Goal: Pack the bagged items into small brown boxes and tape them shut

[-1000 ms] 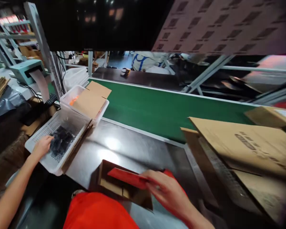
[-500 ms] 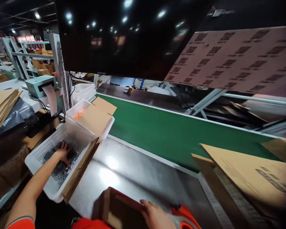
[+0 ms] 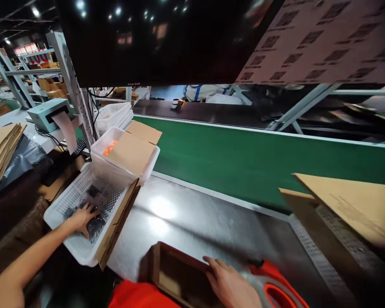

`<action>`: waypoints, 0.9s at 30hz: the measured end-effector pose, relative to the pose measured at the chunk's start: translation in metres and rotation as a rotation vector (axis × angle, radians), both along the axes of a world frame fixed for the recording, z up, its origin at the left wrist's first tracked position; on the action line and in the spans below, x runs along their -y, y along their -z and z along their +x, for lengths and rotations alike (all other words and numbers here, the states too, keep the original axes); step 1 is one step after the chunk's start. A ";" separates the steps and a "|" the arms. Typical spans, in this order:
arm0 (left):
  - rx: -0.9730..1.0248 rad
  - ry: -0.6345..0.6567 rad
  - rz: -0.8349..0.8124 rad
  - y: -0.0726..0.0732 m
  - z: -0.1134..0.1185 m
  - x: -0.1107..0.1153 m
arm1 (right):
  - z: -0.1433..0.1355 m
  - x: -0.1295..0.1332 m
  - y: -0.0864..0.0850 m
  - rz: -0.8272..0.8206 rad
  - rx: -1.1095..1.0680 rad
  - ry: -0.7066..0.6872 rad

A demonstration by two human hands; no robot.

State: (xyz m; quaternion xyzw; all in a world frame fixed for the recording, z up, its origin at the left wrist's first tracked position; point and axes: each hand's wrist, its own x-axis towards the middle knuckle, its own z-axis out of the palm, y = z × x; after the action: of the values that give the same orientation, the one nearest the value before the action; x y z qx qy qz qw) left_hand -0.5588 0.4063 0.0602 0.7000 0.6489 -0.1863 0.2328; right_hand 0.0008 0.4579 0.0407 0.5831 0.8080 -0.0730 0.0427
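My left hand (image 3: 84,218) reaches into a white perforated basket (image 3: 53,209), its fingers spread over dark items in clear plastic (image 3: 98,223). Whether it grips any of them cannot be made out. At the bottom of the view, my right hand (image 3: 229,282) holds the right part of an open brown cardboard box (image 3: 179,267), thumb and fingers at its edge. The box stands on the metal table (image 3: 131,246). Just right of that hand lies a red and grey tape dispenser (image 3: 276,286).
Behind the basket, a second white bin (image 3: 154,160) holds orange items under a cardboard flap. A green conveyor (image 3: 224,164) crosses behind the table. Flat cardboard (image 3: 349,205) stands at right. A large black monitor (image 3: 167,42) hangs above; a label printer (image 3: 48,113) sits at left.
The view has shifted. My left hand has moved nearer the front of the basket, and a small dark packet now shows behind it. My right hand stays on the box.
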 end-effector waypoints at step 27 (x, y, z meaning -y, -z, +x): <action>0.569 -0.808 1.672 -0.186 0.038 0.014 | -0.028 0.012 -0.065 -0.231 0.040 -0.011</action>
State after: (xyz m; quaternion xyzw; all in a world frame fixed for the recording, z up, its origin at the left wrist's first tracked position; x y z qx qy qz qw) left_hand -0.5211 0.3919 0.2463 0.3829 0.6827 0.6052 -0.1450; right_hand -0.0270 0.4462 0.1055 0.5710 0.7965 -0.1536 0.1261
